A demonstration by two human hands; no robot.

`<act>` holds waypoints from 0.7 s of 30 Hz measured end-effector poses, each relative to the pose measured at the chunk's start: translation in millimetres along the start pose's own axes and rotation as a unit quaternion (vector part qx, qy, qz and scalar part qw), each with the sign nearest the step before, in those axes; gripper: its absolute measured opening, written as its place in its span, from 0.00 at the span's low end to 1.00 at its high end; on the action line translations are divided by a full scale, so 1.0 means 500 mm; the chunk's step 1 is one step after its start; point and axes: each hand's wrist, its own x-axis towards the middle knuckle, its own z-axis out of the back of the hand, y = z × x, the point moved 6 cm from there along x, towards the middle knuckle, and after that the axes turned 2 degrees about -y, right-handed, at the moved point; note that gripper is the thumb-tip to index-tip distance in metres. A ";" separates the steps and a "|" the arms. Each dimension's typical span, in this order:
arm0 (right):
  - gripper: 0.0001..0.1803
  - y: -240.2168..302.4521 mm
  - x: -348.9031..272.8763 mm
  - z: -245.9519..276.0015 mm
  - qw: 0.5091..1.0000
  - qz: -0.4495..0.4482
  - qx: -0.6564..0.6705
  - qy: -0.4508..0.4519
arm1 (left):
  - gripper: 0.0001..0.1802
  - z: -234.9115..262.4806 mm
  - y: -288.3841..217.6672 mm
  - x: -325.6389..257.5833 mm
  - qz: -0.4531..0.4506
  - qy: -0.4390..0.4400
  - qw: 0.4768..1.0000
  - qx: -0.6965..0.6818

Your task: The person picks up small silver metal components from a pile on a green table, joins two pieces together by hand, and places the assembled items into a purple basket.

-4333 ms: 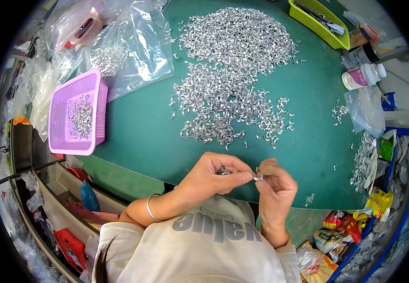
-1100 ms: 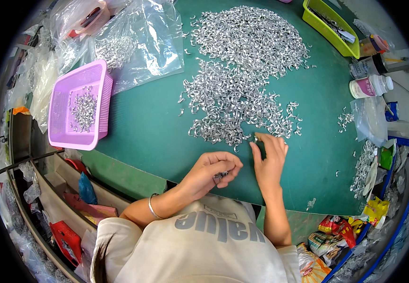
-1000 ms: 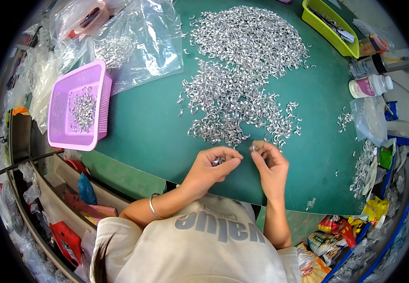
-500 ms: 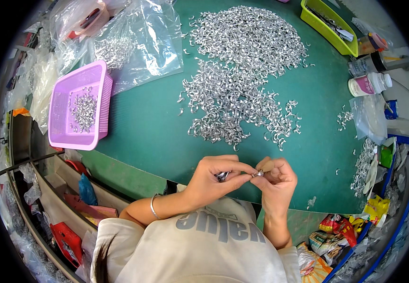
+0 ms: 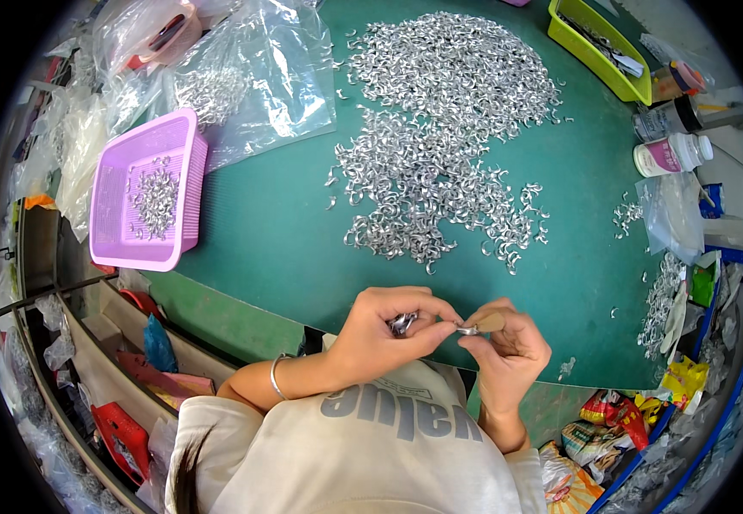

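The curved metal piece [image 5: 467,331] was pinched between left hand [image 5: 377,332] and right hand [image 5: 514,344]. The left also curled around silvery pieces [image 5: 402,323].

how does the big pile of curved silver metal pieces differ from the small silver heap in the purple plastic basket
The big pile of curved silver metal pieces is far larger than the small silver heap. The big pile spreads across the green tabletop; the small silver heap sits inside the purple plastic basket. Both are made of small, shiny silver pieces.
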 end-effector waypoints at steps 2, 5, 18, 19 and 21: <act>0.14 -0.003 0.000 -0.001 1.000 0.002 0.011 -0.004 | 0.04 0.000 0.016 0.000 0.027 -0.014 0.999 -0.040; 0.13 -0.007 0.000 -0.002 0.999 -0.025 0.033 -0.011 | 0.05 -0.001 0.028 -0.002 0.095 -0.014 0.992 -0.078; 0.09 -0.029 -0.001 -0.002 0.995 -0.077 0.063 -0.019 | 0.10 -0.037 0.077 -0.016 0.346 0.122 0.850 -0.377; 0.09 -0.029 -0.001 -0.002 0.995 -0.076 0.066 -0.016 | 0.10 -0.040 0.078 -0.017 0.356 0.125 0.843 -0.383; 0.08 -0.028 0.000 -0.004 0.995 -0.075 0.071 -0.011 | 0.11 -0.045 0.080 -0.018 0.375 0.131 0.828 -0.395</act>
